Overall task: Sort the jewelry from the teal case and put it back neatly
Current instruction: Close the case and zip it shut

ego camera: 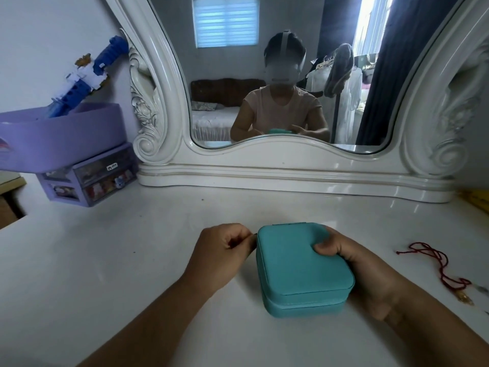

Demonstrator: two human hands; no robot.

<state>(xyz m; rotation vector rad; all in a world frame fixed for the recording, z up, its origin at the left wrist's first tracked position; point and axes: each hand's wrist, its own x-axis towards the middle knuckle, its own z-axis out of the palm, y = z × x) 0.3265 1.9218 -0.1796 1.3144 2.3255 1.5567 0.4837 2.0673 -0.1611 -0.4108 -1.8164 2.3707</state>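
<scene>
A closed teal jewelry case [296, 263] lies on the white dressing table [132, 260] in front of me. My right hand [354, 266] holds its right side, thumb curled over the lid. My left hand [225, 250] is at the case's far left corner, its fingertips pinching something small there that looks like the zipper pull. The case's contents are hidden. A red cord with a gold charm [439, 266] lies on the table to the right of the case.
A large white-framed mirror [277, 75] stands at the back of the table. At the left are a purple drawer organizer [90, 178], a purple bin [60, 133] on top of it and a blue and white toy [87, 72]. Something yellow [476, 200] lies at the right edge.
</scene>
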